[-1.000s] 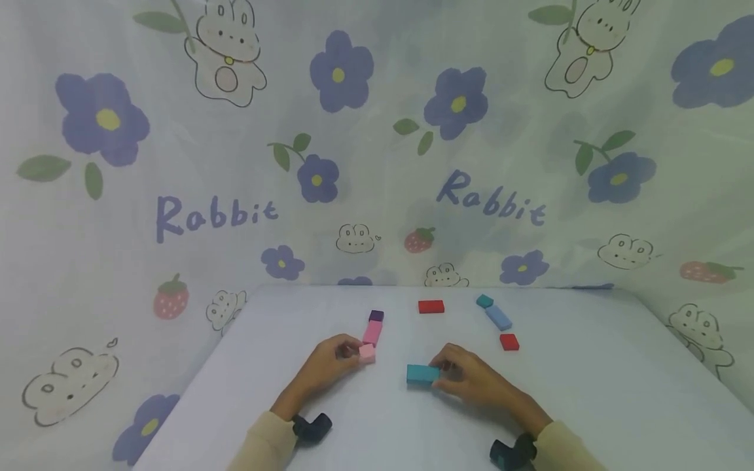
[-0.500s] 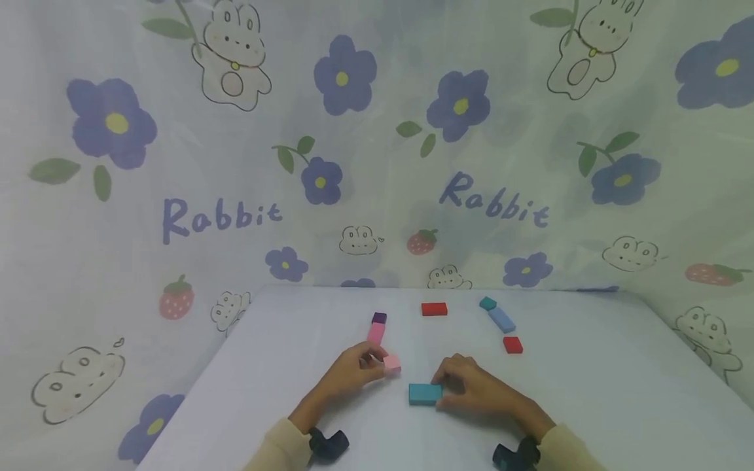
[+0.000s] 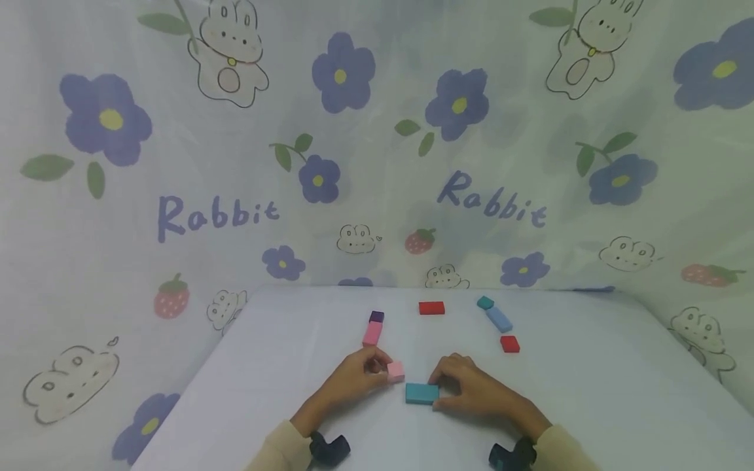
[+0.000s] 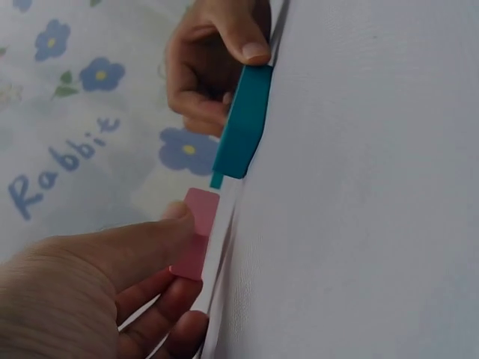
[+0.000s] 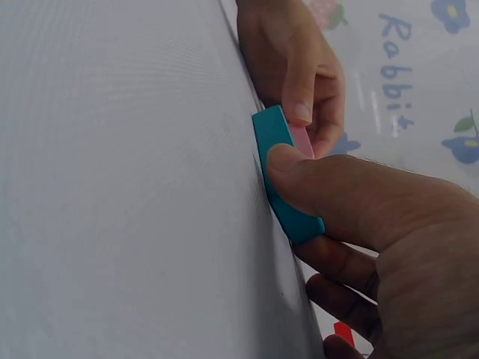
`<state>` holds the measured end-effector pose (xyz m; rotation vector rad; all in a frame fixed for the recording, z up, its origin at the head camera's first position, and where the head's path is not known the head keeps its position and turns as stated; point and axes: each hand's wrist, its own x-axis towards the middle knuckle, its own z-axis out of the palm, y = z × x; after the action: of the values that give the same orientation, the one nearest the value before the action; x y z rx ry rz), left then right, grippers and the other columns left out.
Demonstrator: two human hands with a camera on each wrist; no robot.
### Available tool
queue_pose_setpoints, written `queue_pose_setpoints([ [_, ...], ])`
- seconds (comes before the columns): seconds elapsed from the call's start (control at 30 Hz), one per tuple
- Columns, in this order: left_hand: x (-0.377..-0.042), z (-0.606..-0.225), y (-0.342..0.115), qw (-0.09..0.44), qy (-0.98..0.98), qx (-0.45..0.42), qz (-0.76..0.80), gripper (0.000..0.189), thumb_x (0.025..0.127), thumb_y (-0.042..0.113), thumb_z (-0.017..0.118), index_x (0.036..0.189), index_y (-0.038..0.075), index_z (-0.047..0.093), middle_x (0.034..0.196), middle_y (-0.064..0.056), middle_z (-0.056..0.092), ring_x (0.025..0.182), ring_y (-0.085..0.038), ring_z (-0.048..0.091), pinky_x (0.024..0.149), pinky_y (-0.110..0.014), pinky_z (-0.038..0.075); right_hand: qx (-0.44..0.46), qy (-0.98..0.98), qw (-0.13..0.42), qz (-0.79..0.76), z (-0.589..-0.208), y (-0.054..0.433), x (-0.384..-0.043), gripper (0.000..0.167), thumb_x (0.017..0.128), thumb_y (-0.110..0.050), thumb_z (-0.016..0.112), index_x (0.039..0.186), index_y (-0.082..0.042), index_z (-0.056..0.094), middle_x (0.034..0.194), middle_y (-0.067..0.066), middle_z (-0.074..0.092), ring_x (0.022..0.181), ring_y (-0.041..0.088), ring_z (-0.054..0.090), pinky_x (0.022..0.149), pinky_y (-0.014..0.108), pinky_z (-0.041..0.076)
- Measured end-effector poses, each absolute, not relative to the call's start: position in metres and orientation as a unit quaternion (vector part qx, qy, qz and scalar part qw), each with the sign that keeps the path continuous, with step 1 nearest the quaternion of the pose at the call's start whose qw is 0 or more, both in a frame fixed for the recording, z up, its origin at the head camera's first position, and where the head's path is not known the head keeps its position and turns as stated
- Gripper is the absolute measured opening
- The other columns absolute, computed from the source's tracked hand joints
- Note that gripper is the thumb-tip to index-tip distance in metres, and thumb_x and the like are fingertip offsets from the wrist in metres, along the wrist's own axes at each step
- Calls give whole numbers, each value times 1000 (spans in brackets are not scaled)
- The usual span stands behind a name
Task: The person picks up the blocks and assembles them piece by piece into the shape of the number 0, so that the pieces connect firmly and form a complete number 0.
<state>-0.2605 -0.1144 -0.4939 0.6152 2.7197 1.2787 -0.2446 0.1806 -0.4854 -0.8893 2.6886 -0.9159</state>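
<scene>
In the head view my left hand [image 3: 357, 377] pinches a small light pink block [image 3: 396, 371] between thumb and fingers. My right hand [image 3: 474, 387] grips the right end of a teal rectangular block [image 3: 421, 394], which lies just in front and to the right of the pink one. The left wrist view shows the thumb on the face of the pink block [image 4: 196, 233], with the teal block [image 4: 245, 123] beyond it. Seen from the right wrist, my thumb presses the long side of the teal block [image 5: 283, 179], and the pink block [image 5: 301, 140] is partly hidden behind it.
Behind my left hand a pink block [image 3: 372, 333] and a dark purple block [image 3: 376, 316] lie end to end. A red block [image 3: 432, 308] lies at the back. Further right are a small teal block [image 3: 485, 302], a light blue block [image 3: 499, 319] and a red block [image 3: 510, 344] on the white table [image 3: 589, 379].
My left hand has brought the light pink block away from the pink row, rightward and nearer me. My right hand has drawn the teal block slightly toward me.
</scene>
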Motion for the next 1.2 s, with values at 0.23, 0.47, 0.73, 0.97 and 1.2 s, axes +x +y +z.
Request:
queue_pose_setpoints([
  [0.23, -262, -491, -112, 38, 895, 208, 392, 24, 88, 32, 75, 109, 24, 68, 101, 11, 65, 97, -10, 57, 87, -30, 52, -293, 901, 86, -308, -481, 181, -246, 31, 84, -51, 75, 109, -36, 63, 106, -23, 58, 106, 6, 48, 98, 39, 47],
  [0.47, -259, -488, -112, 46, 896, 216, 384, 24, 88, 30, 75, 110, 24, 68, 105, 11, 65, 101, -10, 58, 91, -33, 52, -303, 898, 77, -311, -484, 181, -247, 30, 85, -50, 75, 109, -36, 63, 106, -24, 58, 105, 4, 48, 98, 39, 46],
  [0.73, -260, -485, -108, 56, 896, 216, 385, 26, 87, 32, 76, 110, 25, 67, 103, 11, 64, 101, -10, 56, 93, -32, 52, -300, 902, 69, -302, -483, 184, -249, 32, 84, -53, 75, 110, -38, 62, 106, -25, 57, 105, 4, 48, 97, 39, 47],
  [0.97, -261, -487, -108, 54, 900, 221, 371, 27, 86, 34, 77, 110, 26, 66, 102, 13, 62, 101, -9, 55, 92, -31, 51, -302, 900, 71, -305, -486, 186, -250, 34, 84, -55, 74, 110, -37, 62, 106, -25, 58, 106, 4, 48, 98, 40, 46],
  [1.2, -255, -486, -109, 57, 902, 212, 373, 29, 85, 36, 78, 108, 25, 67, 101, 12, 62, 101, -10, 55, 93, -34, 51, -304, 897, 80, -311, -489, 184, -249, 34, 83, -54, 75, 110, -36, 63, 106, -24, 58, 105, 4, 48, 98, 39, 45],
])
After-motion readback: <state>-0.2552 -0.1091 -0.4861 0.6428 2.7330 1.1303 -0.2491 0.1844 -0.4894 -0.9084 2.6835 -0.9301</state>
